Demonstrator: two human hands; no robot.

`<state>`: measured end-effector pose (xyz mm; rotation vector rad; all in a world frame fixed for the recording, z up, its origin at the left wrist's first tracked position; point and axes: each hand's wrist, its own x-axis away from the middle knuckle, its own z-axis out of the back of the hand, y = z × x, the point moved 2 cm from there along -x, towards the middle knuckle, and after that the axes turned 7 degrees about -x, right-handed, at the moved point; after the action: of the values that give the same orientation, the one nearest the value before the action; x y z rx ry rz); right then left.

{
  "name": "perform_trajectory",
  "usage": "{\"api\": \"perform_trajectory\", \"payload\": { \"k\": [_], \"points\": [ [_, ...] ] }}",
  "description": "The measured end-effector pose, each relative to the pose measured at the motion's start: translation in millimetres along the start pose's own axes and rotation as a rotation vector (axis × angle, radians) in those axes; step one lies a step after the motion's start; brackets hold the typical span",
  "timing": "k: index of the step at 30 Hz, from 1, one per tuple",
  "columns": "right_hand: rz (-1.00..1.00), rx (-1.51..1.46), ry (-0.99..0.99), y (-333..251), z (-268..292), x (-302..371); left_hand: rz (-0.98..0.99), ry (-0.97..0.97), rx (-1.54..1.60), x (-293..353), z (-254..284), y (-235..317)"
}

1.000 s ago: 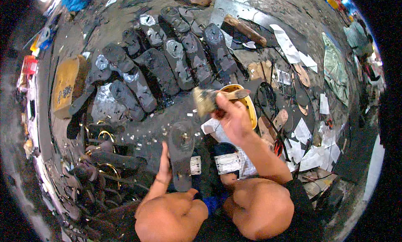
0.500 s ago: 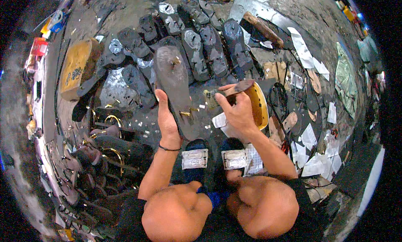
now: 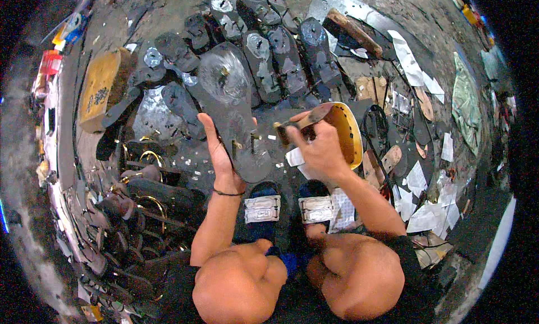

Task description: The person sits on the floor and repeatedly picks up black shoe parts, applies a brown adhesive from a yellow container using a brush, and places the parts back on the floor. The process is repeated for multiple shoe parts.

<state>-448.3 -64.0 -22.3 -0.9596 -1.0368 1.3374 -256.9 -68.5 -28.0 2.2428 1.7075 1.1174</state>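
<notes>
My left hand [image 3: 223, 158] holds a dark grey sandal sole [image 3: 238, 108] from beneath, its thumb along the left edge. A wet, shiny smear covers the wide far end of the sole. Two small pegs or strap ends stick up near the narrow end. Closed around a wooden-handled brush [image 3: 317, 115], my right hand [image 3: 323, 150] is just right of the sole and apart from it. The brush's dark head points left, toward the sole. A yellow container [image 3: 352, 136] stands behind and right of that hand, partly hidden by it.
Several dark soles [image 3: 261, 57] lie in rows beyond my hands. A worn yellow block [image 3: 101, 88] sits at the left, above a heap of dark straps [image 3: 146, 195] with gold rings. White scraps [image 3: 429, 217] and a wooden piece [image 3: 353, 32] lie to the right.
The sole has shifted slightly left, and a shiny wet smear now shows on its far end. The brush in my right hand has turned, its head now clear of the sole.
</notes>
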Motion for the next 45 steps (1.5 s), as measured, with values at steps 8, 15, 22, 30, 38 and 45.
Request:
{"api": "perform_trajectory", "payload": {
  "k": [8, 15, 22, 30, 38, 45],
  "points": [
    [0.018, -0.009, 0.069, 8, -3, 3, -0.088, -0.045, -0.145, -6, 13, -1],
    [-0.063, -0.328, -0.498, -41, -67, 42, -0.126, 0.261, -0.267, -18, 76, -19],
    [-0.319, -0.595, -0.009, 13, 11, 32, -0.322, 0.394, -0.333, -38, 209, 150],
    [-0.503, -0.447, 0.036, 40, 6, 55, -0.272, 0.836, -0.753, -107, 346, 193],
    [-0.28, -0.095, 0.118, 111, 98, 32, -0.55, 0.971, -0.547, -118, 373, 279],
    [-0.447, 0.385, 0.269, 141, 223, 65, -0.44, 1.302, -0.202, -182, 387, 340]
  ]
}}
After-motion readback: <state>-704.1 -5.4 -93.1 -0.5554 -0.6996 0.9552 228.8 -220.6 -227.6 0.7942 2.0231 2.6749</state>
